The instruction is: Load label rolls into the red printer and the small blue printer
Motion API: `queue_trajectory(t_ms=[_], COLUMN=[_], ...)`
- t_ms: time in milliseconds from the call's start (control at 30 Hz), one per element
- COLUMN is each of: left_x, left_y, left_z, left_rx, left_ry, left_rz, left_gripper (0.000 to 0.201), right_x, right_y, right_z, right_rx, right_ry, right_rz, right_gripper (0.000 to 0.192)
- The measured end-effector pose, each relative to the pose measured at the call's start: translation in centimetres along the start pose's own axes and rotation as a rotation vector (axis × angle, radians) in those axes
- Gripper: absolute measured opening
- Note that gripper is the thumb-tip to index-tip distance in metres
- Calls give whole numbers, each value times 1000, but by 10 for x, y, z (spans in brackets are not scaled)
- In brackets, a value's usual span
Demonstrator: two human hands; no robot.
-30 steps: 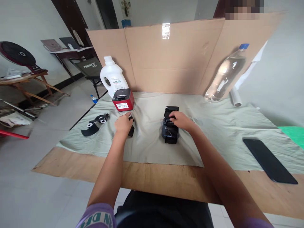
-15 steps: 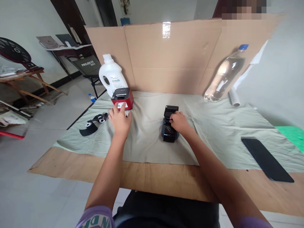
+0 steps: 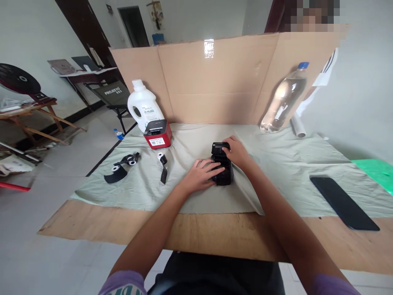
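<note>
1. left hand (image 3: 198, 177) moved: half a second ago it was by the red box (image 3: 158, 139), now over at the black device (image 3: 225, 176). right hand (image 3: 238, 153) at the device in both, now a bit farther up, by its far end.
2. counter (image 3: 215, 233): wood, bare along the near edge, pale cloth (image 3: 190, 141) over the rest. device sits on the cloth, about mid-counter, straight ahead of the person.
3. red box is well apart from the device, to its left and farther back.
4. device: long axis runs near to far, away from the person, so the two hands come at it from opposite sides. neither is clearly nearer, both look to be touching.
5. left hand: palm down, fingers spread, reaching rightward across the device body, so roughly crosswise to that axis. no closed grip seen.
6. right hand: on the far right corner, fingers bent in at the lid. can't tell if it's pinching or just resting.
7. lid (image 3: 217, 147): open, at the far end of the device. inside too dark to read.
8. ribbon piece (image 3: 164, 174): black with a white roll at its far end, loose on the cloth, left of the left hand, no hand on it.
</note>
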State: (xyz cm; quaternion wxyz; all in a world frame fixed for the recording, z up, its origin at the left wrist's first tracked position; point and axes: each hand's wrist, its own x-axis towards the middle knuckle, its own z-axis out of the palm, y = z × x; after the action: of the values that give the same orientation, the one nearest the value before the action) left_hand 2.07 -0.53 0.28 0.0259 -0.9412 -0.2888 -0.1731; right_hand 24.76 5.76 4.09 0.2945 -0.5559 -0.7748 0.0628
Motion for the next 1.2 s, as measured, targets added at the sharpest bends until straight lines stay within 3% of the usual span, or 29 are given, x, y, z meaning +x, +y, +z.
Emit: queue_trajectory(t_ms=[267, 500, 667, 800, 933, 1067, 1133, 1200], left_x=[12, 7, 8, 11, 11, 10, 9, 9], left_y=[10, 9, 13, 18, 18, 16, 15, 15], left_z=[11, 19, 20, 17, 17, 18, 17, 17], left_rx=[133, 148, 109, 54, -28, -94, -107, -122], left_ry=[270, 233, 186, 115, 45, 51, 95, 145], left_rz=[45, 142, 151, 121, 83, 61, -30, -210], left_gripper=[37, 37, 37, 38, 40, 41, 45, 62], right_x=[-10, -18, -17, -13, -9, -2, -2, -9], right_y=[-7, -17, -15, -6, 6, 12, 11, 6], right_z=[-15, -25, -30, -20, -12, -14, -13, -9], right_rx=[-18, -97, -89, -24, 115, 200, 222, 259], right_ry=[-88, -209, -394, -342, -450, -573, -585, -524], right_rz=[-29, -41, -12, 169, 373, 530, 565, 591], right_gripper=[16, 23, 20, 43, 50, 59, 65, 70])
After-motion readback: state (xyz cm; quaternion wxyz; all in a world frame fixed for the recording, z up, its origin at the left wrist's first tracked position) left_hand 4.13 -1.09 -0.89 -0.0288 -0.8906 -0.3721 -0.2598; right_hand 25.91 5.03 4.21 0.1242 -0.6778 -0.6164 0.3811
